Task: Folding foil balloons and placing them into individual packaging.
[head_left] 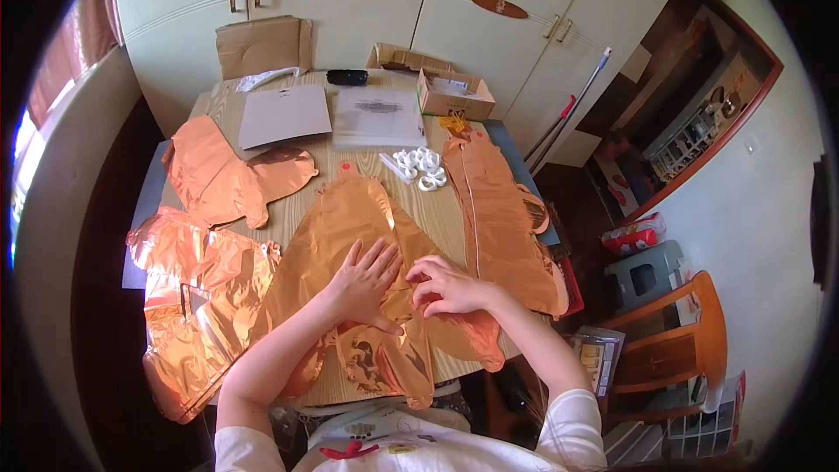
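Observation:
A flat, uninflated copper-coloured foil balloon [345,210] lies on the wooden table [323,157] in front of me. My left hand [363,284] rests on it, palm down with the fingers spread. Just beside it, my right hand [446,287] is at the same balloon's surface with bent, parted fingers and nothing visible in them. The balloon's lower part spreads out under my wrists and toward the near edge. To the left lie a crinkled, shiny foil balloon [205,297] and, farther back, a smoother one [210,177]. Along the right side is a long folded foil balloon [498,223].
White ribbon rolls [424,162] sit behind the middle balloon. Farther back are a pale card sheet [284,114], a clear plastic packet [380,118], a black tray [347,77] and a cardboard box [456,98]. A wooden chair [710,332] stands at the right.

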